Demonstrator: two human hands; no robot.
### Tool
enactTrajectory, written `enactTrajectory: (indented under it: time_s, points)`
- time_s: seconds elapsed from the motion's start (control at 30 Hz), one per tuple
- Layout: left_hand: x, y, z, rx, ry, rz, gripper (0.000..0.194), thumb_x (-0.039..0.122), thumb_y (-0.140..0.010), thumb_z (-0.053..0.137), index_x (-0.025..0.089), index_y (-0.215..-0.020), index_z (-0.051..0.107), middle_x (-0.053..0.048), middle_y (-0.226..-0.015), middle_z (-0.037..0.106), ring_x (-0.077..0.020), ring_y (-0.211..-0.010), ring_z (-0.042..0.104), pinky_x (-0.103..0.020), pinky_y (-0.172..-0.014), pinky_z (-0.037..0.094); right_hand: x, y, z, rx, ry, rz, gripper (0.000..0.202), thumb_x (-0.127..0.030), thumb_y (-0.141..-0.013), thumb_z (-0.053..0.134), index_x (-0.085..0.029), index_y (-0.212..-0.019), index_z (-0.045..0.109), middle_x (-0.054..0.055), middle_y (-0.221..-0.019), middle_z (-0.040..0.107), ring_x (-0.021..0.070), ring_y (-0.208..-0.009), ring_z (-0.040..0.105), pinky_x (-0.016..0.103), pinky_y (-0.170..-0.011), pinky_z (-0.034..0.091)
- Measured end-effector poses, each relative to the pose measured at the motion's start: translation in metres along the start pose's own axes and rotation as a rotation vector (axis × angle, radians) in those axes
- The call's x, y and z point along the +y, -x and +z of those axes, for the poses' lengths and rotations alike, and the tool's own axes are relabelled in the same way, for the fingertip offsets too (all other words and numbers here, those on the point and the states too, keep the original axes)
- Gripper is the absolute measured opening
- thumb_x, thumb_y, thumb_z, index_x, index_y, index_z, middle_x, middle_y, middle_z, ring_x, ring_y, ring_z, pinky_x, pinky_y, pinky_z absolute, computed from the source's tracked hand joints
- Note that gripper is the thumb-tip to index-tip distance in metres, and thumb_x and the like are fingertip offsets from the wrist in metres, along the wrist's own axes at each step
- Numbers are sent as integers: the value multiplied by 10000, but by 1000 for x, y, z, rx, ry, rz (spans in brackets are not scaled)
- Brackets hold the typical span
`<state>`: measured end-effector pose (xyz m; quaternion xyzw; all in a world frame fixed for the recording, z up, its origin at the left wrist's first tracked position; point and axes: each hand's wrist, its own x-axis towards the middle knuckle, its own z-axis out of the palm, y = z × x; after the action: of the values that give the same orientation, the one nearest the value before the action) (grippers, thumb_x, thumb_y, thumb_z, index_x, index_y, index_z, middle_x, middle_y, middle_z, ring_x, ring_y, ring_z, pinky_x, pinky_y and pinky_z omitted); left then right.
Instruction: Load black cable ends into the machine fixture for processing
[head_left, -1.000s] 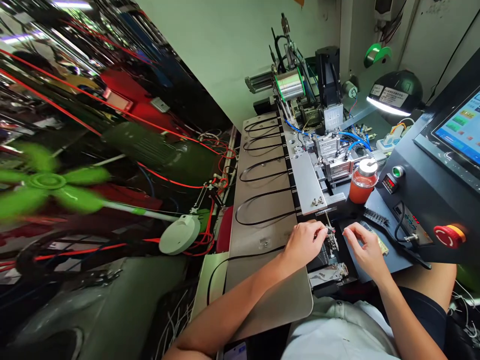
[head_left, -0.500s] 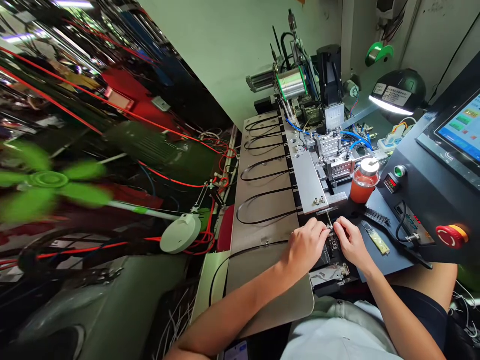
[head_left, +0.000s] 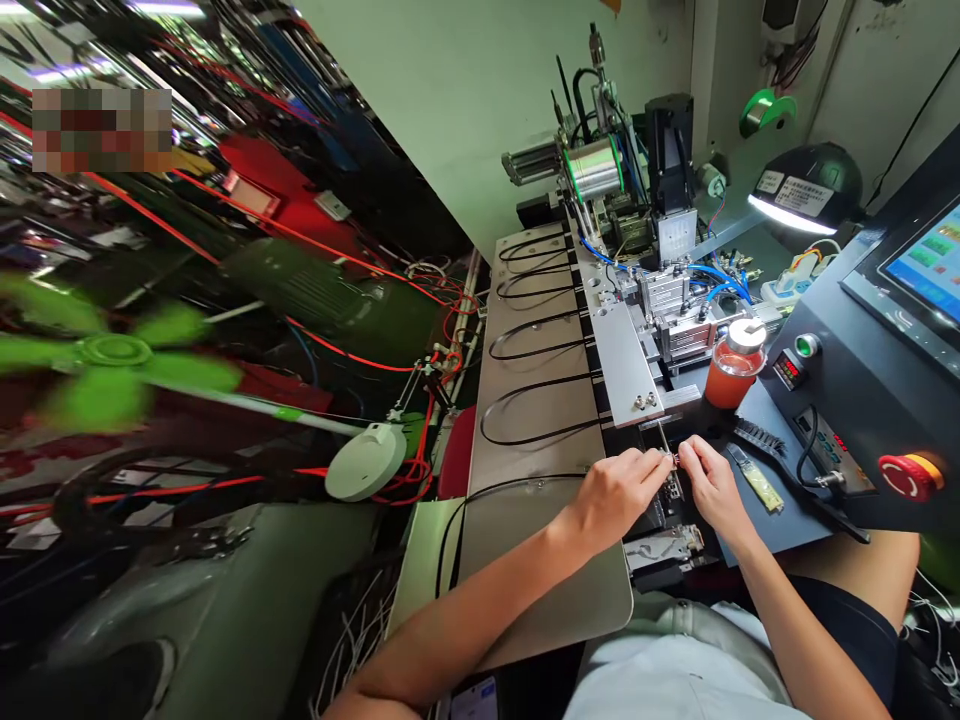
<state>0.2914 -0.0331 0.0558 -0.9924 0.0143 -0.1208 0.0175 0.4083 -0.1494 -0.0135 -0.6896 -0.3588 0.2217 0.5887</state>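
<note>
My left hand [head_left: 621, 492] reaches in over the front of the metal plate, its fingers bent and pressed together at a small metal fixture [head_left: 672, 487]. Facing it from the other side, my right hand [head_left: 711, 484] has thumb and forefinger pinched. The fingertips of both hands nearly meet over the fixture. Something tiny shows between them, too small to name. Several black cables [head_left: 486, 418] lie in loops on the brown plate [head_left: 536, 590], their ends running to a silver bar [head_left: 628, 375] of the machine. One cable passes close by my left hand.
Right of my hands are a jar of red liquid [head_left: 731, 375], a black brush [head_left: 795, 480] and a yellowish strip [head_left: 757, 480]. A control panel with a red emergency button [head_left: 904, 478] stands beyond. Behind are a solder wire spool [head_left: 594, 170] and a lit lamp [head_left: 806, 190]. A green fan [head_left: 112, 350] spins at left.
My left hand's fingers have shifted slightly right over the fixture, and my right fingertips are drawn closer together. The whole view has moved a little.
</note>
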Motion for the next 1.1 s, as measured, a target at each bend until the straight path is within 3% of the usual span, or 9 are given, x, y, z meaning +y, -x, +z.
enactTrajectory:
  time_s: [0.13, 0.2, 0.3, 0.47, 0.6, 0.87, 1.1]
  points:
    - [-1, 4, 0, -81, 163, -245, 166, 186, -940, 450, 197, -981, 610, 2, -878, 622, -115, -722, 610, -221, -638, 481, -6, 4, -12, 36, 259, -204, 200, -223, -957, 345, -199, -916, 539, 20, -774, 542, 151, -693, 512, 260, -650, 411]
    - [-2, 5, 0, -157, 168, -306, 146, 220, -935, 467, 185, -927, 609, -5, -868, 612, -126, -713, 614, -231, -631, 479, -9, 6, -14, 1, 370, -326, 214, -166, -934, 358, -195, -1012, 556, 54, -845, 574, 177, -770, 540, 282, -693, 429]
    - [-3, 3, -1, -232, 145, -334, 163, 232, -939, 457, 184, -894, 607, -11, -869, 612, -136, -717, 618, -235, -623, 471, -11, 8, -10, 4, 471, -394, 230, -118, -918, 358, -187, -978, 569, 60, -812, 577, 183, -751, 540, 286, -671, 434]
    - [-3, 2, -2, -256, 151, -336, 171, 237, -947, 444, 193, -920, 607, -12, -898, 615, -129, -741, 625, -225, -647, 470, -12, 11, -13, 89, 484, -366, 212, -96, -881, 376, -171, -927, 569, 54, -791, 576, 175, -714, 543, 280, -648, 431]
    - [-3, 2, -3, -244, 129, -334, 153, 240, -937, 467, 187, -894, 604, -10, -871, 602, -122, -708, 616, -217, -624, 461, -18, 13, -20, 34, 506, -344, 169, -112, -841, 417, -188, -796, 561, 24, -710, 554, 167, -662, 526, 272, -611, 402]
    - [-3, 2, -3, -205, 128, -325, 139, 228, -931, 474, 187, -889, 600, -6, -853, 592, -121, -681, 603, -217, -601, 448, -19, 14, -17, 51, 460, -333, 198, -118, -863, 402, -188, -875, 587, 25, -711, 562, 151, -632, 530, 257, -576, 408]
    - [-1, 2, 1, -228, 115, -333, 167, 244, -937, 463, 180, -862, 598, -15, -849, 588, -133, -683, 613, -225, -606, 462, -36, 28, -32, 241, 379, -326, 206, -154, -900, 449, -184, -1010, 621, 19, -714, 615, 117, -507, 489, 243, -494, 384]
